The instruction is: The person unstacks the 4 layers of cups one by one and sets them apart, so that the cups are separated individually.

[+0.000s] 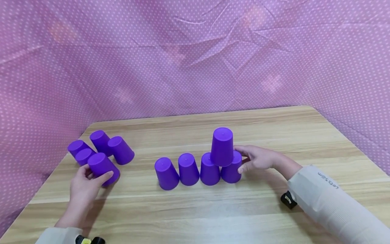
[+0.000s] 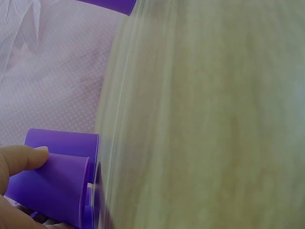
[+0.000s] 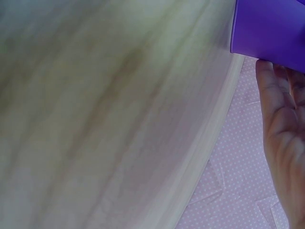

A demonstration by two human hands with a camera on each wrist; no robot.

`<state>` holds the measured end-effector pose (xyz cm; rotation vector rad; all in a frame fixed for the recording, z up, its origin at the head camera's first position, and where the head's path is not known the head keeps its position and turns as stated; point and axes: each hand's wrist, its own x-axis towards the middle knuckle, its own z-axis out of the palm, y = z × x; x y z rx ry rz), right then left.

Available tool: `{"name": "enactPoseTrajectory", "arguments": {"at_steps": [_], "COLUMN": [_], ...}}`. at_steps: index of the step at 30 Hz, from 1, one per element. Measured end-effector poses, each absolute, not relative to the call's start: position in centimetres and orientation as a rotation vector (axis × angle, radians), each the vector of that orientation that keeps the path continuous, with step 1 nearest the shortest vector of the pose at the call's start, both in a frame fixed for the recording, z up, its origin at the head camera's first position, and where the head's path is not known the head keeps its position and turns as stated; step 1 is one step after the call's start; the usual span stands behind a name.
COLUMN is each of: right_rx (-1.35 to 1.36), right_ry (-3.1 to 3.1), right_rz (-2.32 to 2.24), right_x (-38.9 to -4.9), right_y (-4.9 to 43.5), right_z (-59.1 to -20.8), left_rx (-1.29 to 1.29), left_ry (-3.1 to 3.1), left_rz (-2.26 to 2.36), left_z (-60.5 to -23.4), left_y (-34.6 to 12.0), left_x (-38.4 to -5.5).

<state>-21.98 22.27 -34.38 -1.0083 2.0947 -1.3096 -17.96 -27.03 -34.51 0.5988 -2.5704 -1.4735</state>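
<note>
Several upside-down purple cups stand in a row, the leftmost cup (image 1: 166, 173) toward the middle of the table. One upper cup (image 1: 222, 147) rests across the two cups at the row's right end. My right hand (image 1: 257, 158) touches the side of the rightmost cup (image 1: 232, 171) with extended fingers; in the right wrist view the fingertips (image 3: 265, 69) meet a cup wall. At the left, my left hand (image 1: 83, 186) grips an upside-down purple cup (image 1: 103, 168), its thumb (image 2: 28, 159) on the cup's side. Whether this cup touches the table cannot be told.
More upside-down purple cups, among them a right-hand one (image 1: 121, 150) and a rear one (image 1: 100, 140), cluster beyond my left hand. The wooden table (image 1: 195, 213) ends at a pink dotted cloth (image 1: 195, 67) hanging behind and at both sides.
</note>
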Motion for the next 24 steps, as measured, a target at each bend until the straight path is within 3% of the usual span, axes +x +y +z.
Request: {"name": "enactPoseTrajectory", "arguments": {"at_steps": [24], "right_rx": [-1.011], "right_ry": [2.078], "right_rz": [-1.317], "right_x": [-21.94], "right_y": [22.29], "right_z": [-34.45], "left_rx": [0.588], "left_ry": [-2.640], "left_rz": [-1.467], "left_z": [-34.96], "left_y": [-27.01], "left_x": [-18.20]}}
